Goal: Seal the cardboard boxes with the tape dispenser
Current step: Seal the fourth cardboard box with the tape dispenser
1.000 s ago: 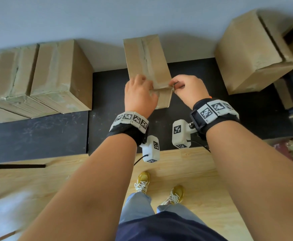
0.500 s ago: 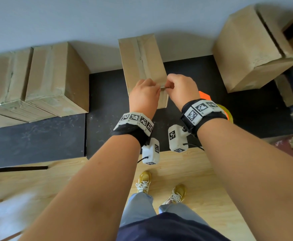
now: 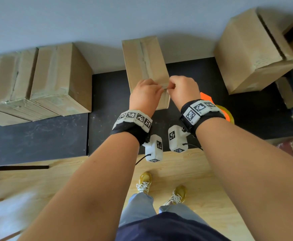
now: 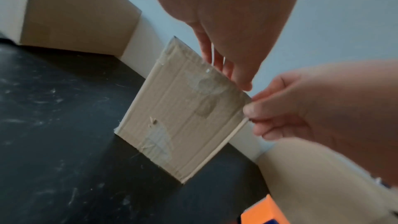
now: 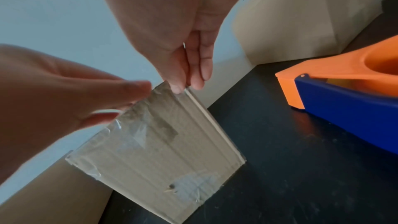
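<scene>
Both hands, the left hand and right hand, are pinching tape at the near top edge of the middle box on the counter, the dispenser lying idle alongside, other boxes apparently awaiting sealing.

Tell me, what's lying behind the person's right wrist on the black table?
An orange and blue tape dispenser lies on the black table, apart from the narrow box both hands work on. From the head view the right hand and its wristband cover most of it.
</scene>
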### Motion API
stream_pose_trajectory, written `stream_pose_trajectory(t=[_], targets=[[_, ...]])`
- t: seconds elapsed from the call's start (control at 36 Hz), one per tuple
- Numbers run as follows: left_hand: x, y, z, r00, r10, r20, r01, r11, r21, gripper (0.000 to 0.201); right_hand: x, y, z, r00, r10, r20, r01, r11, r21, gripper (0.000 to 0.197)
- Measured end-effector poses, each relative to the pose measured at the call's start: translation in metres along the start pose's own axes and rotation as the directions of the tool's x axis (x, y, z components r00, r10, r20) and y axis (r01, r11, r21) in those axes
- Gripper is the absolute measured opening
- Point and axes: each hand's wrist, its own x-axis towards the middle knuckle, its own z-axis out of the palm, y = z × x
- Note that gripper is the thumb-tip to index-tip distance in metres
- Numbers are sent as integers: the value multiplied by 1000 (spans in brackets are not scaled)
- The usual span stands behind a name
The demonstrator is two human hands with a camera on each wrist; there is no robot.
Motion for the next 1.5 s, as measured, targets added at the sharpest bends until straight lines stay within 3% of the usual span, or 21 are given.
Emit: stream_pose_trajectory(t=[0.06,0.11,0.17,0.22,0.33,0.42,0.5,0.58,0.67,0.86,0.97,1.08,1.14,1.33,1.5], targets=[[-4,-3,-11,992,-72,-106,70,997,-30,24,-1,1,-2,1000,12,7,-12,1000,3,13],[-10,-13,-23,951,-219,-220,208,975,-75,24,-3,1,-3,1000,18,14,-18,1000,2,12],[-17,-28,-34,912,-377,-163,356,924,-143,29,-5,-3,-2,1000,11,9,-11,1000,-19,12],[-23,-41,-41,901,-431,-46,419,893,-166,38,-7,-8,-1,1000,15,2,-15,999,-42,15],[-31,-48,-45,910,-409,63,413,889,-200,30,-9,-16,-2,999,40,16,-38,997,-74,18],[-29,-47,-44,899,-437,41,436,878,-197,28,-9,-19,-3,999,46,12,-45,994,-98,16],[-27,-45,-40,924,-381,34,382,922,-67,27,-7,-19,-2,999,42,5,-41,992,-118,11],[-25,-44,-35,952,-303,-30,303,953,-15,13,-7,-16,1,999,39,-7,-40,994,-104,9],[-22,-43,-32,947,-320,-38,319,947,-37,3,-7,-14,4,999,31,-25,-34,995,-91,11],[-16,-41,-33,944,-327,-36,325,944,-56,8,-3,-11,3,998,49,-29,-51,997,-62,16],[-17,-40,-31,938,-343,-46,340,939,-62,9,-5,-20,3,996,84,4,-84,993,-83,8],[-19,-41,-32,940,-341,-29,339,939,-58,9,-7,-38,10,986,159,52,-148,974,-169,59],[-19,-42,-34,943,-333,-23,331,943,-42,9,-7,-42,13,982,184,36,-173,964,-204,74],[-17,-47,-35,950,-311,-7,311,950,-30,10,-3,-45,19,979,202,-23,-202,954,-222,72],[-16,-49,-31,952,-304,14,304,952,-24,11,-1,-43,16,980,199,8,-194,966,-172,69]])
